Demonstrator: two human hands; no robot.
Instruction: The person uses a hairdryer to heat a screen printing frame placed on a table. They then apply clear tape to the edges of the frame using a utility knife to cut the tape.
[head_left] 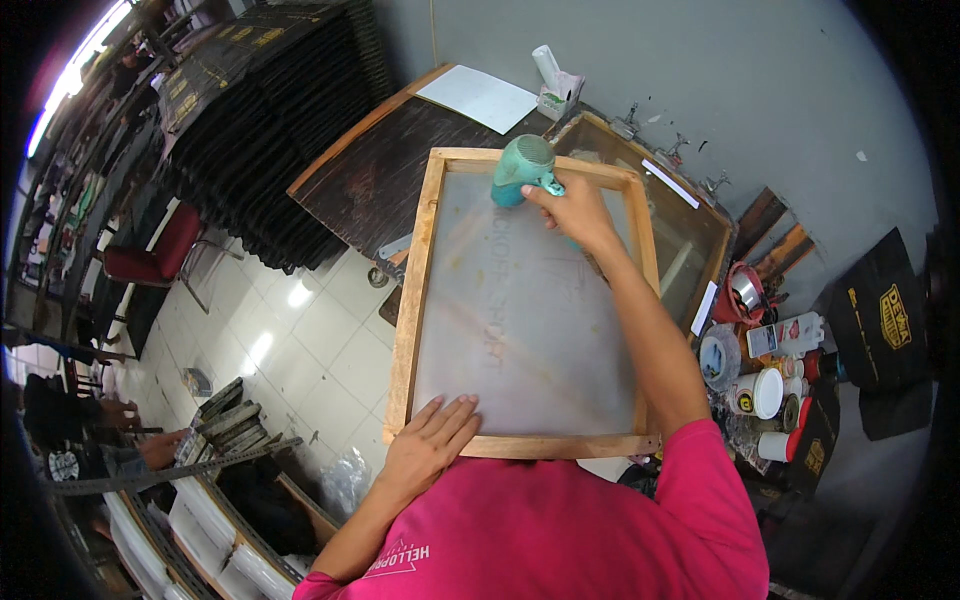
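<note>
A wooden-framed printing screen (535,330) with whitish translucent mesh stands tilted in front of me, its lower bar close to my pink shirt. My left hand (432,437) lies with fingers stretched out over the lower left corner of the frame. Near the top of the mesh, my right hand (575,212) is wrapped round the handle of a teal hair dryer (524,160). The dryer's body is over the mesh, by the upper bar. Faint lettering and yellowish spots show on the mesh.
Behind the screen stands a dark wooden table (365,170) with a white sheet (478,98). A glass-topped frame with metal clamps (675,150) adjoins it. Tubs and bottles (757,392) crowd the right. Tall dark stacks (270,130) and a red chair (150,250) are at left.
</note>
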